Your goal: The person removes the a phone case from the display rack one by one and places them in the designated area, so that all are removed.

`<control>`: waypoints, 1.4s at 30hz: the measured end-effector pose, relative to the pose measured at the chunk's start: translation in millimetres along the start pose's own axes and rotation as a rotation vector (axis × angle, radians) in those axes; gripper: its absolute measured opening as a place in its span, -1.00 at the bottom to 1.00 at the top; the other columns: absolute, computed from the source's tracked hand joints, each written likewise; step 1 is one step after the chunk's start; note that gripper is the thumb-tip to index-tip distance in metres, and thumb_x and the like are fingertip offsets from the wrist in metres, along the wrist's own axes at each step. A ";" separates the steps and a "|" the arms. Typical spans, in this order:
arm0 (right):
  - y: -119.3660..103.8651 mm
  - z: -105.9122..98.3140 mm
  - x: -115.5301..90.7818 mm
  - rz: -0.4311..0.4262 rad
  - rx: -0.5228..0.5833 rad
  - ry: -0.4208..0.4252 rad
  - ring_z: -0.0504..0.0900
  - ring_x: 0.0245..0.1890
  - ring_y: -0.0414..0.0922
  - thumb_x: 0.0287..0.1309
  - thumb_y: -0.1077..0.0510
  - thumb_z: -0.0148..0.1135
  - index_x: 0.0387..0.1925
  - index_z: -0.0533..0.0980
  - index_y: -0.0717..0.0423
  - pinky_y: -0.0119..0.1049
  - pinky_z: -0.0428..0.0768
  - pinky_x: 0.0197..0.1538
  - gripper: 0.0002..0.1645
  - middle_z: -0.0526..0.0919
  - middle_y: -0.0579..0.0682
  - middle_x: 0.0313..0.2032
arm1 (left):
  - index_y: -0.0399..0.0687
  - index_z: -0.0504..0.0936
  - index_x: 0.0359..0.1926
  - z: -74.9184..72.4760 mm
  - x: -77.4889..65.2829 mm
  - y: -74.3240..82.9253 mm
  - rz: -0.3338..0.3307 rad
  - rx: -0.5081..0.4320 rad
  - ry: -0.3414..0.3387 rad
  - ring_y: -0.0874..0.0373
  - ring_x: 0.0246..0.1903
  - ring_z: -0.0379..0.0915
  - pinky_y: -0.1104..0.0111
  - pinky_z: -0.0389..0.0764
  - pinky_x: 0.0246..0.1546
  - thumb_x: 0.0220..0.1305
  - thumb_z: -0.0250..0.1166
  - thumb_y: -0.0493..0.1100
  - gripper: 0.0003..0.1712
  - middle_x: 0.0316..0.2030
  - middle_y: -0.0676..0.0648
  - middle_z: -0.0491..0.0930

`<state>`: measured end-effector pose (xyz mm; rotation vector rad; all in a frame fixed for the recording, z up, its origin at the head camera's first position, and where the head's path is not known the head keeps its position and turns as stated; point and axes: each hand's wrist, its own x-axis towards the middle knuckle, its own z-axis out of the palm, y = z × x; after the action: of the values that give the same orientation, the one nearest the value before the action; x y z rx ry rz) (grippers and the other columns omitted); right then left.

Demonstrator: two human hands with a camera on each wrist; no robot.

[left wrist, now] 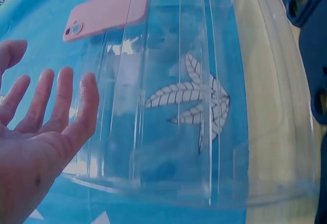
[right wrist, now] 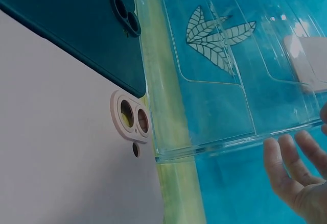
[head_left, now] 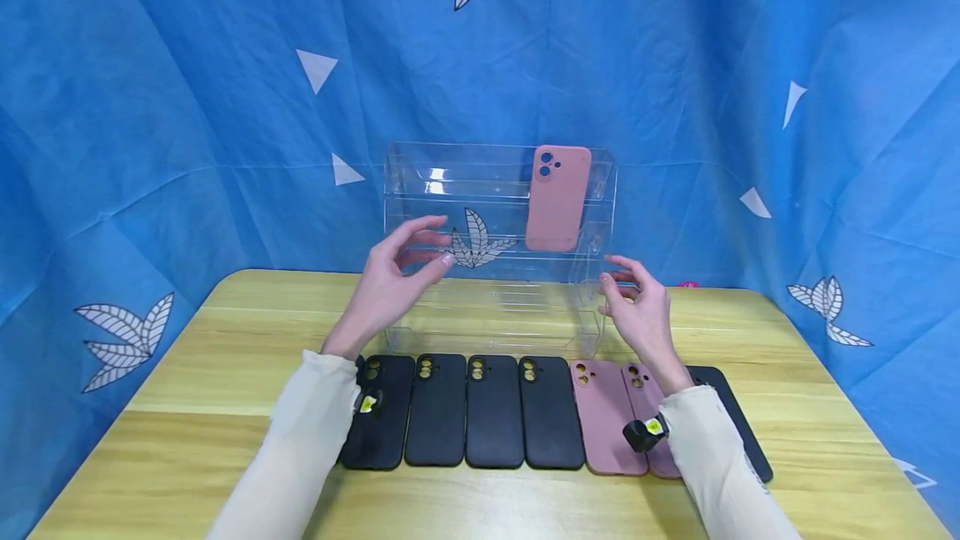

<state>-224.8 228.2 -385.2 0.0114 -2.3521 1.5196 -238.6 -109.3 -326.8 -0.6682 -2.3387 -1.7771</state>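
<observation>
A clear tiered display stand (head_left: pixel 480 340) stands at the back of the table. One pink phone case (head_left: pixel 558 198) leans upright on its top tier, at the right. My left hand (head_left: pixel 397 269) hovers before the stand's left side with fingers spread and nothing held; the left wrist view shows its bare palm (left wrist: pixel 46 117). By the stand's right edge is my right hand (head_left: pixel 637 302), fingers loosely bent and holding nothing. In the right wrist view its fingertips (right wrist: pixel 288 142) are close to that edge; whether they touch it I cannot tell.
In front of the stand lies a row of phone cases: several black ones, such as a black case (head_left: pixel 495 415), then a pink case (head_left: pixel 609 419) and another pink one partly under my right arm. A black case (head_left: pixel 738 423) lies at the right end. Blue cloth (head_left: pixel 225 107) hangs behind.
</observation>
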 end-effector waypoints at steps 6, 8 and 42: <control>11.5 0.0 3.4 0.031 0.063 -0.003 0.73 -0.15 -0.28 0.48 0.02 0.14 0.36 0.47 0.00 -0.33 0.80 -0.24 -0.50 0.60 0.21 0.07 | 0.22 0.48 0.36 19.2 14.9 3.3 0.031 -0.015 0.047 -0.02 0.08 0.66 0.11 0.76 0.00 0.40 0.33 -0.10 -0.46 0.15 -0.09 0.63; 12.2 -0.1 3.4 0.035 0.069 -0.002 0.73 -0.16 -0.30 0.48 0.01 0.14 0.36 0.47 -0.02 -0.33 0.80 -0.24 -0.50 0.60 0.21 0.07 | 0.24 0.50 0.35 25.5 19.4 3.9 0.031 -0.027 0.059 -0.01 0.09 0.66 0.11 0.75 0.01 0.40 0.33 -0.08 -0.47 0.13 -0.06 0.64; 9.8 0.4 1.2 0.059 0.060 0.001 0.76 -0.12 -0.18 0.50 0.00 0.10 0.36 0.47 -0.04 -0.33 0.80 -0.22 -0.52 0.60 0.19 0.04 | 0.07 0.50 0.35 95.7 92.9 -3.3 0.014 -0.051 0.175 0.01 0.06 0.65 0.15 0.71 0.05 0.43 0.30 -0.09 -0.49 0.09 -0.05 0.66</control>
<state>-227.8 232.2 -393.7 -0.0450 -2.3252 1.6168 -307.6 4.8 -324.7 -0.5110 -2.1773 -1.8147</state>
